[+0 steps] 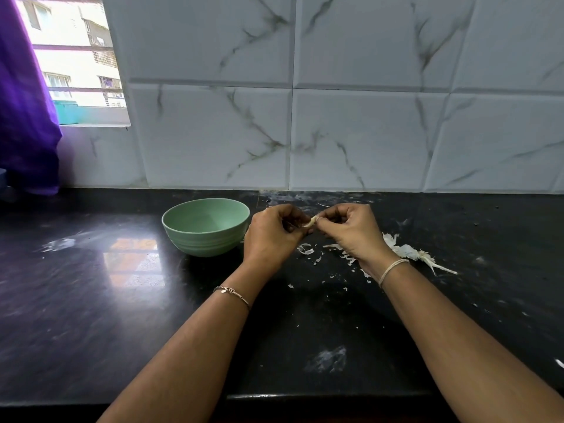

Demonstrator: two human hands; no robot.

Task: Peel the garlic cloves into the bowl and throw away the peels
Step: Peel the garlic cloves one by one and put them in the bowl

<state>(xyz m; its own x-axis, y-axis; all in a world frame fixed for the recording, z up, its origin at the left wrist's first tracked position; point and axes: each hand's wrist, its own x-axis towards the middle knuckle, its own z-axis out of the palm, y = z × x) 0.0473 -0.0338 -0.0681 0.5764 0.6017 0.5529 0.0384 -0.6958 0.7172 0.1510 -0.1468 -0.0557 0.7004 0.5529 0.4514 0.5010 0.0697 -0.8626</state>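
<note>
Both forearms reach in from the near edge of the black counter (91,285), and the hands meet above it. Between them the garlic clove (309,222) lies roughly crosswise, its long axis rising slightly from the left hand (274,236) toward the right hand (354,230). The curled fingertips of both hands pinch its ends. Just left stands the green bowl (207,244); papery peels (399,248) lie scattered beneath and right of the right wrist

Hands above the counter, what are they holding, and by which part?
One garlic clove, pinched between both: the left hand holds its left end, the right hand its right end.
</note>
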